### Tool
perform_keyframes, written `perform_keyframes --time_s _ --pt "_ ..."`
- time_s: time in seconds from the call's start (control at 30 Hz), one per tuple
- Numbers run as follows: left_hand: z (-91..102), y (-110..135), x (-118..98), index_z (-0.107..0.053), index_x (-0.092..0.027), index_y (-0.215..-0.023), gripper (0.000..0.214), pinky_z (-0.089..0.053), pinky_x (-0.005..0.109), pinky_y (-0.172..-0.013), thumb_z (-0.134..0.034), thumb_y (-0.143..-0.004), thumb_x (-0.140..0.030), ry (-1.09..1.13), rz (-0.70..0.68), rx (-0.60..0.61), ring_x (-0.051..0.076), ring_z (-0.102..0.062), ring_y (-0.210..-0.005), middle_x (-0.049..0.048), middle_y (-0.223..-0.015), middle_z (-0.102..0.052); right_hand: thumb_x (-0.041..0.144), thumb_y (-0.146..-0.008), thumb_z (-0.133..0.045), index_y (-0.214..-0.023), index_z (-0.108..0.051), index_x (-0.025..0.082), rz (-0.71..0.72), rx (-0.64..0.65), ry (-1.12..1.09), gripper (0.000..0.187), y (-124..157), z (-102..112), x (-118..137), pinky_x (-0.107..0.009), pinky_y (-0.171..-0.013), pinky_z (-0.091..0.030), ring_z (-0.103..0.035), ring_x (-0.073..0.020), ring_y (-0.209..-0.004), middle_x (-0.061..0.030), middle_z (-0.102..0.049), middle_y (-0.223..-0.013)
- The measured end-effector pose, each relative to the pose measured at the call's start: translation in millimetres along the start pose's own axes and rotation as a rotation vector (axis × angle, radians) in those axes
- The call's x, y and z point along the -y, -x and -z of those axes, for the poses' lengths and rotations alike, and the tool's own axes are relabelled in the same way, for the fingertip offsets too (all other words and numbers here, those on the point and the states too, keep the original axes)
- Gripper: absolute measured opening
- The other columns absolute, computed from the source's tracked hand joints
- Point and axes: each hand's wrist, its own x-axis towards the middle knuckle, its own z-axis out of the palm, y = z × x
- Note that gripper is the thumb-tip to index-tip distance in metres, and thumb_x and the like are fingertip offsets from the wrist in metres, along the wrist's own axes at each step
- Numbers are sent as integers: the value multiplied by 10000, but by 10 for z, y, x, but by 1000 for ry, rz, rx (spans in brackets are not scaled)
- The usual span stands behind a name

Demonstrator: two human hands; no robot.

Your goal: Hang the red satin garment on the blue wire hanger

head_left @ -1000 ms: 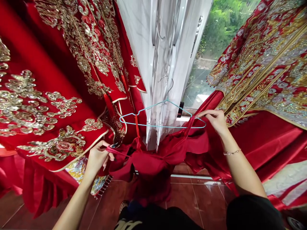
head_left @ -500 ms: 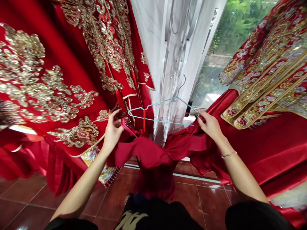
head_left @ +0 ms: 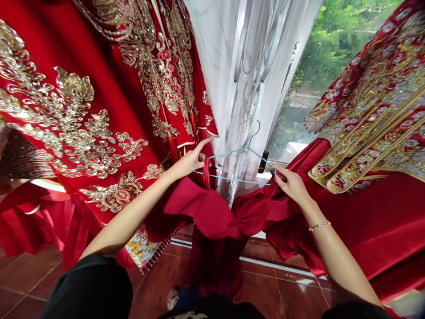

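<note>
A light blue wire hanger point(head_left: 247, 148) with a bare metal hook is stretched out in front of me. Below it hangs a dark red ruffled dress point(head_left: 212, 210). My left hand point(head_left: 191, 161) pinches the dress's shoulder strap point(head_left: 206, 173) at the hanger's left end, which the hand and strap partly hide. At the opposite end, my right hand point(head_left: 290, 184) is closed around the hanger's corner, with the dress's other shoulder just under the fingers.
Red garments with gold sequins point(head_left: 109, 155) hang on the left. Another embroidered red-and-gold outfit point(head_left: 365, 128) hangs on the right. Behind the hanger are a white door frame point(head_left: 282, 88) and window glass point(head_left: 305, 102). Reddish tiles point(head_left: 259, 283) cover the floor.
My left hand has moved right and upward, bringing the strap from beside the hanger to over its left end. My right hand keeps its hold. The view has shifted slightly.
</note>
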Motion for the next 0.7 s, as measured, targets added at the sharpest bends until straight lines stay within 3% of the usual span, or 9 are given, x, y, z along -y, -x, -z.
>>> perform_keyframes --time_s 0.13,0.23,0.3,0.4,0.47,0.5,0.53,0.6,0.7 --pt "178 -29 99 -649 -170 -1120 381 -525 290 -697 -616 -789 -357 -152 85 125 178 -648 -657 4 -725 -669 273 -868 -524 -1294 -645 281 -4 -8 6 442 26 26 81 -402 -907 -571 -706 -266 -1050 -40 -719 -1239" --pt "252 144 138 -642 -191 -1132 395 -539 348 -858 -607 -798 -399 -220 58 84 225 -679 -908 60 -994 -711 263 -873 -526 -1324 -616 300 -5 8 -9 461 63 53 155 -436 -967 -534 -667 -271 -1093 -46 -716 -1208" --pt "223 365 97 -620 -201 -1205 421 -474 406 -1021 -589 -834 -397 -340 -33 -60 261 -605 -1156 95 -1229 -648 282 -870 -559 -1362 -573 305 -10 -32 -32 493 142 62 172 -483 -1026 -484 -625 -282 -1129 -63 -684 -1220" --pt "95 777 18 -608 -190 -1243 377 -385 473 -1095 -531 -914 -356 -565 -122 -388 296 -522 -1254 132 -1310 -589 342 -857 -623 -1422 -469 306 -45 -350 -182 586 376 58 107 -490 -1055 -450 -593 -262 -1139 -87 -593 -1313" --pt "14 1013 19 -620 -203 -1220 350 -415 471 -1037 -550 -915 -360 -611 -169 -454 296 -577 -1136 122 -1194 -638 369 -879 -611 -1408 -441 312 -105 -575 -330 558 572 68 14 -436 -956 -517 -631 -215 -1004 -84 -597 -1266" --pt "-12 1096 37 -639 -226 -1185 322 -433 456 -1006 -564 -907 -372 -606 -183 -441 288 -599 -1073 102 -1143 -654 380 -896 -592 -1370 -467 309 -142 -612 -387 495 664 84 -35 -402 -876 -547 -641 -190 -894 -73 -622 -1194" --pt "-26 1152 59 -660 -251 -1143 294 -452 435 -975 -578 -896 -388 -582 -182 -408 278 -614 -1020 80 -1096 -664 390 -908 -576 -1307 -518 298 -172 -587 -418 413 744 109 -77 -375 -799 -562 -633 -171 -791 -62 -645 -1114" --pt "-23 1190 99 -696 -289 -1051 248 -491 389 -914 -595 -869 -425 -501 -127 -360 264 -627 -960 48 -1018 -666 406 -915 -564 -1151 -624 265 -187 -395 -388 282 846 186 -127 -362 -743 -566 -612 -157 -687 -58 -674 -1022" --pt "0 1137 104 -712 -295 -972 257 -533 339 -815 -599 -833 -480 -366 6 -349 256 -631 -921 43 -923 -654 400 -900 -585 -1067 -699 257 -111 -19 -239 248 844 317 -120 -404 -881 -557 -674 -197 -849 -82 -694 -1150"
